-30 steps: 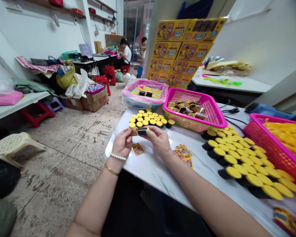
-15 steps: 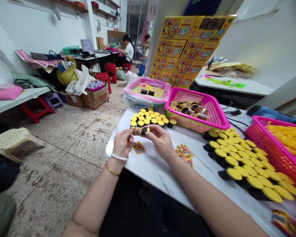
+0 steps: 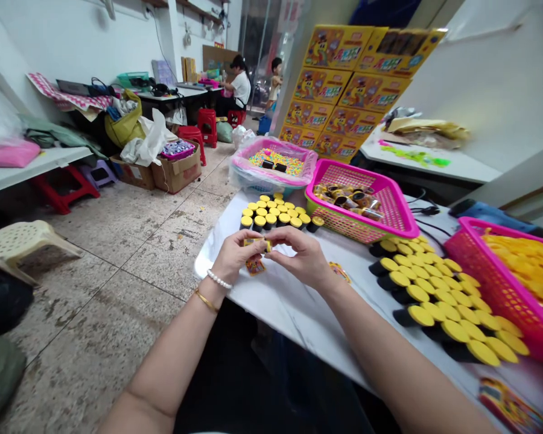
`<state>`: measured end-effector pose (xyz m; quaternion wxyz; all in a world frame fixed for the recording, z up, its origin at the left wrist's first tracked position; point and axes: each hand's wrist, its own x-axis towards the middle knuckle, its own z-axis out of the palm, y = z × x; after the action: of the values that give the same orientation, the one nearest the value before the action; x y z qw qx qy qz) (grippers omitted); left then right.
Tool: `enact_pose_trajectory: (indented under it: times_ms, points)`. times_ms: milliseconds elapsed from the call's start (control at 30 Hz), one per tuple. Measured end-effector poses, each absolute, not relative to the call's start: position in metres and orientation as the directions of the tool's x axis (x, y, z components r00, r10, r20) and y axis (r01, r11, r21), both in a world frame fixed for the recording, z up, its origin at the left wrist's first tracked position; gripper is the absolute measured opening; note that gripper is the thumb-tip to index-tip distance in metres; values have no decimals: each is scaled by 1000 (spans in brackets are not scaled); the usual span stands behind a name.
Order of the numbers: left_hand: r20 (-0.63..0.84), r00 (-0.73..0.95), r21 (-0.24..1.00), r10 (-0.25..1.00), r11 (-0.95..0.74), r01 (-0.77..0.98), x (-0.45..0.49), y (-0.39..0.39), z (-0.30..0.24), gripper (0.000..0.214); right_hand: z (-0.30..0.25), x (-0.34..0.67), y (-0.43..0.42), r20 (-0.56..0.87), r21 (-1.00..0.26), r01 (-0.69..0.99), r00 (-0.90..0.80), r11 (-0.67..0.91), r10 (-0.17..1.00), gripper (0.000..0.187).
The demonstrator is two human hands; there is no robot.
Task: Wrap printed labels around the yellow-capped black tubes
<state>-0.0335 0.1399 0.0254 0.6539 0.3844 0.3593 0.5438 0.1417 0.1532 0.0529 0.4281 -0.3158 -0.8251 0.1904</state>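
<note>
Over the white table, my left hand (image 3: 241, 253) is closed round a small cylindrical canister (image 3: 266, 246), which shows a yellow end. Most of its body is hidden behind my fingers. The thumb and index finger of my right hand (image 3: 301, 256) pinch at the canister's yellow end. A printed label card (image 3: 255, 267) lies just below my left hand, and more cards (image 3: 341, 271) show partly behind my right wrist. Just beyond my hands stands a group of black canisters with yellow lids (image 3: 276, 214).
Many yellow-lidded black canisters (image 3: 452, 295) stand at right beside a pink basket of yellow pieces (image 3: 461, 253). Another pink basket (image 3: 407, 211) holds wrapped canisters. Behind are a plastic-lined basin of colourful beads (image 3: 314, 166) and stacked yellow boxes (image 3: 326, 87). A person (image 3: 239, 87) sits at a far table.
The canister has turned: its printed side and black end showed before, and my left fingers now cover most of it. My left hand has shifted slightly right, and the view has moved a little.
</note>
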Motion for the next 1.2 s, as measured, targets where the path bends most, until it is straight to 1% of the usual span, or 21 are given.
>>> enact_pose_trajectory:
  times_ms: [100, 167, 300, 400, 467, 533, 567, 600, 633, 700, 733, 767, 800, 867, 933, 1000, 1033, 1067, 1100, 1133, 1200]
  points:
    - [-91, 249, 858, 964, 203, -472, -34, 137, 29, 53, 56, 147, 150, 613, -564, 362, -419, 742, 670, 16]
    - [-117, 260, 844, 959, 234, -483, -34, 136, 30, 52, 54, 151, 148, 599, -582, 380, -398, 719, 695, 17]
    - [-64, 233, 901, 970, 157, -404, -32, 137, 26, 36, 43, 158, 141, 587, -588, 439, -345, 679, 732, 17]
    - [-4, 224, 936, 975, 83, -343, -31, 135, 25, 32, 37, 160, 135, 618, -586, 447, -293, 676, 730, 16]
    - [5, 216, 940, 976, 69, -334, -31, 134, 26, 31, 36, 161, 132, 629, -592, 433, -279, 680, 726, 16]
    - [6, 225, 948, 974, 66, -312, -30, 133, 27, 30, 36, 161, 129, 617, -630, 404, -259, 663, 743, 15]
    - [15, 229, 954, 973, 55, -295, -30, 132, 28, 29, 36, 161, 129, 593, -674, 384, -229, 631, 772, 16]
    - [32, 230, 961, 973, 33, -274, -29, 132, 29, 27, 35, 160, 130, 542, -742, 351, -186, 571, 819, 18]
    - [60, 224, 969, 973, -3, -248, -28, 132, 29, 26, 34, 159, 130, 456, -828, 295, -142, 477, 879, 20]
    - [127, 198, 980, 972, -92, -177, -26, 131, 30, 22, 32, 157, 133, 207, -967, 127, -109, 220, 972, 30]
    - [153, 186, 982, 971, -127, -142, -25, 130, 31, 21, 31, 156, 135, 91, -994, 45, -128, 97, 988, 33]
    - [160, 178, 984, 971, -142, -111, -24, 130, 31, 21, 31, 155, 136, 16, -1000, -14, -158, 14, 987, 35]
    - [147, 176, 986, 973, -130, -108, -23, 129, 31, 23, 32, 154, 137, -7, -999, -42, -181, -15, 984, 35]
    - [81, 178, 984, 981, -50, -169, -23, 130, 30, 35, 35, 152, 135, 73, -997, -23, -167, 70, 983, 33]
    - [12, 195, 969, 981, 37, -243, -24, 132, 28, 46, 39, 151, 131, 223, -971, 50, -140, 232, 965, 28]
    - [-24, 225, 961, 974, 85, -263, -26, 133, 25, 47, 40, 149, 127, 345, -920, 145, -139, 364, 928, 25]
    - [-28, 236, 961, 971, 91, -262, -26, 133, 25, 45, 40, 149, 125, 374, -901, 181, -134, 394, 918, 24]
    - [-20, 234, 962, 972, 82, -260, -27, 132, 25, 41, 38, 148, 124, 370, -901, 197, -122, 387, 921, 24]
    - [1, 218, 964, 976, 57, -261, -26, 131, 26, 36, 37, 148, 124, 324, -923, 185, -104, 338, 940, 25]
    - [34, 190, 965, 981, 17, -261, -25, 130, 28, 30, 34, 147, 125, 234, -959, 140, -90, 245, 968, 28]
    - [117, 131, 966, 984, -82, -245, -23, 128, 32, 23, 29, 147, 129, -13, -999, -30, -109, -16, 994, 35]
